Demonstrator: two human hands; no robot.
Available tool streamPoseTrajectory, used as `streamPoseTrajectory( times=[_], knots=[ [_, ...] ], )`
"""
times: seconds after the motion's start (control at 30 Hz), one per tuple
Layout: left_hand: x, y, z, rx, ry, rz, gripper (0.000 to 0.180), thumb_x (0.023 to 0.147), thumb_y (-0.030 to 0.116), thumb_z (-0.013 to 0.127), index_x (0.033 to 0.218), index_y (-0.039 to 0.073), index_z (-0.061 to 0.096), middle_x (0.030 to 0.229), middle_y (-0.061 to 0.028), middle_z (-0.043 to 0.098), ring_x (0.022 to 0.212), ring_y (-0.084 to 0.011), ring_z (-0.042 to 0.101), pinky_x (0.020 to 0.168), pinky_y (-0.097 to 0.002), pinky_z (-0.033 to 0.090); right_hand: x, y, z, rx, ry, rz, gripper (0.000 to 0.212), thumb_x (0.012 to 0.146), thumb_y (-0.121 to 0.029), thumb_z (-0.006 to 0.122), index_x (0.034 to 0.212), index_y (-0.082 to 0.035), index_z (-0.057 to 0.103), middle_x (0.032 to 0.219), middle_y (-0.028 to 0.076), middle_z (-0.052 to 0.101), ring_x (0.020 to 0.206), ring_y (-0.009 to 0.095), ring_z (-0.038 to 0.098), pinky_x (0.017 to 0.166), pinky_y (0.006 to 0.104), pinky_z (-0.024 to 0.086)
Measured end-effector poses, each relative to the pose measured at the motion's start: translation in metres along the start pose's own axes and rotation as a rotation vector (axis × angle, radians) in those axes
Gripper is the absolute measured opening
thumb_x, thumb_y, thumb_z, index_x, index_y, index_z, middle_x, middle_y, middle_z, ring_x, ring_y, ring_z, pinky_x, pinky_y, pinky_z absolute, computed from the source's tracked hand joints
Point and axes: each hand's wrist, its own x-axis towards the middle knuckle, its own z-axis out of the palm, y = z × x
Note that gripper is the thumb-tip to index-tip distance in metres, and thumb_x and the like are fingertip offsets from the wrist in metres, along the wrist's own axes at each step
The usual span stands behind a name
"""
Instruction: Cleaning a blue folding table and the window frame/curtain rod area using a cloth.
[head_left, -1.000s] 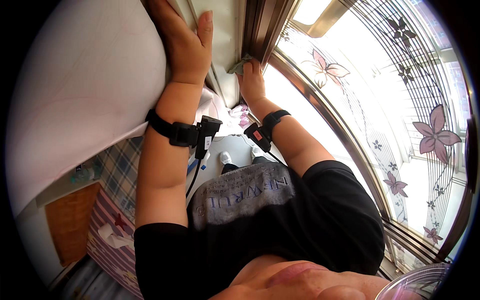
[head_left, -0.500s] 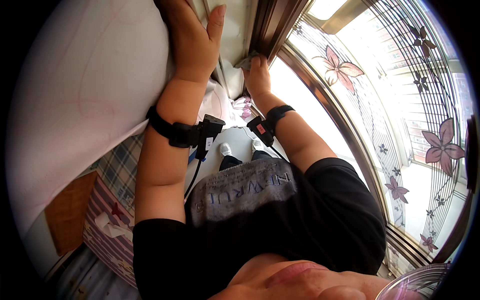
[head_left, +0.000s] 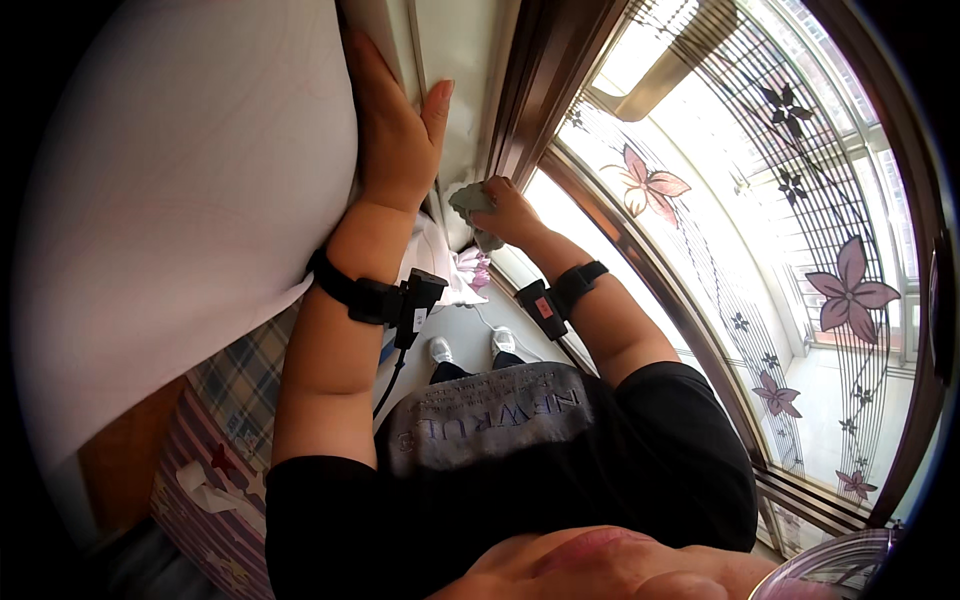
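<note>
My right hand (head_left: 512, 214) is closed on a grey-green cloth (head_left: 470, 204). It is beside the brown door frame (head_left: 527, 110), and part of the cloth hangs below my fingers. My left hand (head_left: 398, 150) is raised by a white panel (head_left: 462, 75), at the edge of a large white curtain (head_left: 200, 200). The left thumb stands apart; the other fingers stretch upward and are partly hidden by the curtain edge.
To the right is a glass door (head_left: 760, 300) with flower and line patterns. A pink-purple flower-like bunch (head_left: 472, 268) hangs beneath the cloth. At lower left are plaid fabric (head_left: 240, 375) and a striped cover (head_left: 190, 500). A thin cable (head_left: 500, 325) lies on the floor.
My right hand has come down and closer along the frame, and more of the cloth now shows. My left hand appears lower as the view shifts, still with its thumb apart.
</note>
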Motion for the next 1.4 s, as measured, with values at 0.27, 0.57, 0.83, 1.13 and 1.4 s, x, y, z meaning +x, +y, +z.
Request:
streamPoseTrajectory(
  times=[0.27,0.57,0.83,1.13,1.4],
  knots=[
    [0.013,0.065,-0.03,-0.122,-0.019,0.08,0.064,0.094,0.021,0.056,0.145,0.001,0.024,0.143,-0.0244,0.03,0.131,-0.036,0.034,0.105,-0.0432,0.033,-0.04,-0.138,-0.164,0.195,0.223,-0.371,0.05,0.076,-0.026,0.075,0.112,0.0,0.052,0.109,0.015,0.055,0.105,0.03,0.056,0.087,0.038,0.047],
    [0.136,0.135,-0.03,-1.345,-0.082,-0.171,0.051,0.091,0.009,0.059,0.136,0.003,0.037,0.121,-0.0148,0.052,0.112,-0.0236,0.052,0.091,-0.0333,0.047,-0.054,-0.255,-0.248,-0.212,0.631,-0.726,0.056,0.082,-0.011,0.071,0.132,-0.006,0.046,0.129,0.013,0.046,0.12,0.027,0.052,0.093,0.0369,0.052],
    [0.236,0.143,-0.051,-1.046,0.294,0.094,0.054,0.085,0.011,0.065,0.129,-0.008,0.04,0.119,-0.0232,0.055,0.11,-0.0344,0.055,0.098,-0.041,0.043,-0.092,-0.294,-0.34,-1.217,1.259,-0.626,0.059,0.086,-0.028,0.063,0.137,-0.007,0.042,0.142,0.017,0.039,0.136,0.031,0.031,0.116,0.0468,0.019],
    [0.339,0.171,-0.061,0.177,0.713,0.411,0.047,0.081,0.008,0.065,0.123,0.0,0.047,0.116,-0.0248,0.054,0.106,-0.0402,0.053,0.093,-0.0452,0.044,-0.095,-0.283,-0.369,-1.291,1.299,-0.696,0.061,0.081,-0.034,0.065,0.133,-0.008,0.048,0.145,0.016,0.037,0.138,0.03,0.028,0.115,0.0487,0.016],
    [0.363,0.155,-0.027,0.097,0.693,0.742,0.038,0.083,0.001,0.053,0.121,0.004,0.053,0.112,-0.0178,0.062,0.102,-0.0363,0.059,0.088,-0.0427,0.048,-0.094,-0.282,-0.367,-1.279,1.315,-0.685,0.056,0.08,-0.029,0.066,0.129,-0.006,0.052,0.144,0.017,0.038,0.138,0.03,0.029,0.115,0.0467,0.018]
  ],
)
